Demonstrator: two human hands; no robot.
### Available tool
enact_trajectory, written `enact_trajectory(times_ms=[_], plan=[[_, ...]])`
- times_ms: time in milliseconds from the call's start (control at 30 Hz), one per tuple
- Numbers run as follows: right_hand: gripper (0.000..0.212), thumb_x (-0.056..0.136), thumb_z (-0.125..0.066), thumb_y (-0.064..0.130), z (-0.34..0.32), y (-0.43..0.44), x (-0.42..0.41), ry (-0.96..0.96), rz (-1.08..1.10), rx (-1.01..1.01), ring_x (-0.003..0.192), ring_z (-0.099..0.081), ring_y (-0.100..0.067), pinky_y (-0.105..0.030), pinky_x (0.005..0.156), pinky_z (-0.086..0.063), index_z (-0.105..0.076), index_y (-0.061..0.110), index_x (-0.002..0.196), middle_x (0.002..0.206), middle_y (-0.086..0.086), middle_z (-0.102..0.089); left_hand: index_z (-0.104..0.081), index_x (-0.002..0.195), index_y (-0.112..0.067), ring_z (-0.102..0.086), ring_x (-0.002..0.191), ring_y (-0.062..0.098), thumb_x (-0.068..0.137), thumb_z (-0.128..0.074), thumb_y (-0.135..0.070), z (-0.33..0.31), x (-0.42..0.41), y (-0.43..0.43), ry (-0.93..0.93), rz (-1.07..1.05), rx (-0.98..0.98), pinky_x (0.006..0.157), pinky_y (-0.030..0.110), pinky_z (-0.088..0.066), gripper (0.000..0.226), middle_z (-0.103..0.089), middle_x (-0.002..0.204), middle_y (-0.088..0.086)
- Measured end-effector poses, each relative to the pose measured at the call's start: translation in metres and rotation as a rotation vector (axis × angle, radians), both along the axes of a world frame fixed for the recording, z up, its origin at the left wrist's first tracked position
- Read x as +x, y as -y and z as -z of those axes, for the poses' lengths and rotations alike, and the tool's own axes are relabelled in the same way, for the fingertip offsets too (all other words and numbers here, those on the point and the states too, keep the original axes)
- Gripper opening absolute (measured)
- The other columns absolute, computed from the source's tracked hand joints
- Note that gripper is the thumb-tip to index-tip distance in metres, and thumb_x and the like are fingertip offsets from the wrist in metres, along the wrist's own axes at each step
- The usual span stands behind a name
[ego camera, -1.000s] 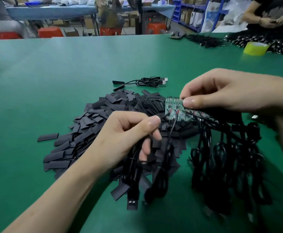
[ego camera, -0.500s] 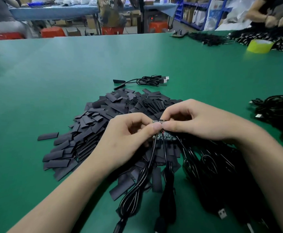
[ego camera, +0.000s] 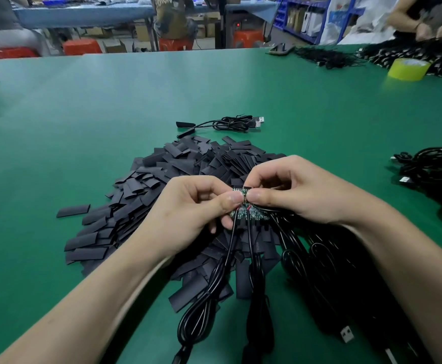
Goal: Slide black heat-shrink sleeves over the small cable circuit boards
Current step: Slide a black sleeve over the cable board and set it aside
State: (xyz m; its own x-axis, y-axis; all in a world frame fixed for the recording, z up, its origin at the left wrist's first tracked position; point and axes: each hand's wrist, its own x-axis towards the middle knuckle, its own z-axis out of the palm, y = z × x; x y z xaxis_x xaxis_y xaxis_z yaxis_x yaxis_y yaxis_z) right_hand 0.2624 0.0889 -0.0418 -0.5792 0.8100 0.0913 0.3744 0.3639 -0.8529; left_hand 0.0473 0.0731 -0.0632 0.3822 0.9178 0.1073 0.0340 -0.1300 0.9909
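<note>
Green boards (ego camera: 249,214), which we are pinching in both left hand (ego camera: 196,206) and right hand (ego camera: 301,191), are pointing away towards the sleeves (ego camera: 188,164) just beyond, cables (ego camera: 214,292) trailing towards us.

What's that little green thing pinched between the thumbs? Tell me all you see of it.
A small green circuit board strip, dotted with tiny components, seemingly several boards joined side by side. The left hand and right hand pinch it with thumbs and fingers, hiding much of it. Red wires meet its lower edge, where thin black cables hang down. It is held over the pile of black sleeves.
</note>
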Motion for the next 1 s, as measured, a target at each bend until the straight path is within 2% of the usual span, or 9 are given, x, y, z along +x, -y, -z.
enact_trajectory(times_ms=[200,433,567,667,733,800,867,933,1000], plan=[[0.012,0.096,-0.065,0.010,0.002,-0.001,0.001,-0.045,-0.032,-0.018,0.065,-0.049,0.004,-0.011,0.062,-0.038,-0.067,0.014,0.084,0.069,0.016,-0.059,-0.076,0.069,-0.017,-0.059,0.046,0.008,0.079,-0.072,-0.023,-0.002,-0.001,0.000,0.053,0.044,-0.075,0.051,0.014,-0.048,0.012,-0.065,0.056,0.006],[0.011,0.090,-0.063,0.020,0.000,0.002,-0.001,-0.133,-0.047,-0.049,0.068,-0.053,0.002,-0.013,0.065,-0.042,-0.067,0.011,0.087,0.072,0.011,-0.064,-0.079,0.074,-0.017,-0.060,0.050,0.008,0.081,-0.071,-0.022,-0.002,-0.001,0.003,0.154,0.095,-0.134,0.054,0.015,-0.049,0.012,-0.067,0.060,0.004],[0.012,0.094,-0.065,0.019,-0.005,0.002,0.005,-0.122,0.017,-0.055,0.064,-0.050,0.000,-0.012,0.061,-0.040,-0.067,0.013,0.084,0.070,0.012,-0.060,-0.080,0.076,-0.017,-0.061,0.052,0.009,0.075,-0.075,-0.031,-0.005,-0.001,0.004,0.202,0.065,-0.144,0.053,0.016,-0.050,0.015,-0.072,0.070,0.007],[0.015,0.096,-0.066,0.016,-0.008,-0.003,0.021,0.041,0.199,-0.003,0.060,-0.047,-0.001,-0.016,0.059,-0.038,-0.067,0.013,0.081,0.066,0.012,-0.057,-0.080,0.075,-0.021,-0.061,0.055,0.007,0.072,-0.078,-0.036,-0.006,-0.004,0.002,0.240,0.003,-0.111,0.053,0.017,-0.051,0.016,-0.071,0.069,0.002],[0.018,0.094,-0.067,0.017,-0.008,-0.007,0.035,0.265,0.363,0.075,0.059,-0.052,-0.004,-0.025,0.061,-0.041,-0.069,0.015,0.076,0.064,0.009,-0.063,-0.079,0.074,-0.024,-0.054,0.052,0.005,0.080,-0.081,-0.036,-0.006,-0.007,0.001,0.232,-0.027,-0.046,0.051,0.015,-0.045,0.014,-0.063,0.062,-0.004],[0.018,0.089,-0.065,0.025,-0.008,-0.009,0.044,0.540,0.509,0.162,0.072,-0.064,-0.012,-0.030,0.069,-0.048,-0.073,0.020,0.074,0.071,0.009,-0.070,-0.078,0.074,-0.027,-0.043,0.048,0.003,0.083,-0.080,-0.037,-0.005,-0.007,0.000,0.199,-0.069,0.024,0.048,0.013,-0.037,0.014,-0.054,0.054,-0.011],[0.019,0.087,-0.063,0.041,-0.009,-0.008,0.042,0.633,0.626,0.307,0.087,-0.064,-0.016,-0.035,0.081,-0.051,-0.074,0.028,0.081,0.084,0.010,-0.069,-0.078,0.076,-0.026,-0.040,0.048,0.004,0.080,-0.076,-0.039,-0.005,-0.007,0.000,0.199,-0.100,0.063,0.048,0.013,-0.034,0.014,-0.051,0.053,-0.012],[0.030,0.087,-0.058,0.056,-0.011,-0.006,0.027,0.450,0.627,0.420,0.090,-0.063,-0.011,-0.032,0.081,-0.049,-0.075,0.031,0.088,0.092,0.013,-0.069,-0.077,0.076,-0.026,-0.042,0.050,0.005,0.080,-0.075,-0.040,-0.005,-0.007,0.000,0.211,-0.132,0.080,0.049,0.014,-0.035,0.015,-0.052,0.053,-0.012],[0.039,0.090,-0.052,0.062,-0.012,0.000,0.003,0.179,0.454,0.330,0.090,-0.068,-0.006,-0.026,0.081,-0.051,-0.077,0.032,0.088,0.090,0.012,-0.074,-0.077,0.076,-0.025,-0.045,0.052,0.006,0.080,-0.077,-0.039,-0.004,-0.007,-0.002,0.215,-0.177,0.104,0.051,0.015,-0.038,0.014,-0.055,0.056,-0.011]])
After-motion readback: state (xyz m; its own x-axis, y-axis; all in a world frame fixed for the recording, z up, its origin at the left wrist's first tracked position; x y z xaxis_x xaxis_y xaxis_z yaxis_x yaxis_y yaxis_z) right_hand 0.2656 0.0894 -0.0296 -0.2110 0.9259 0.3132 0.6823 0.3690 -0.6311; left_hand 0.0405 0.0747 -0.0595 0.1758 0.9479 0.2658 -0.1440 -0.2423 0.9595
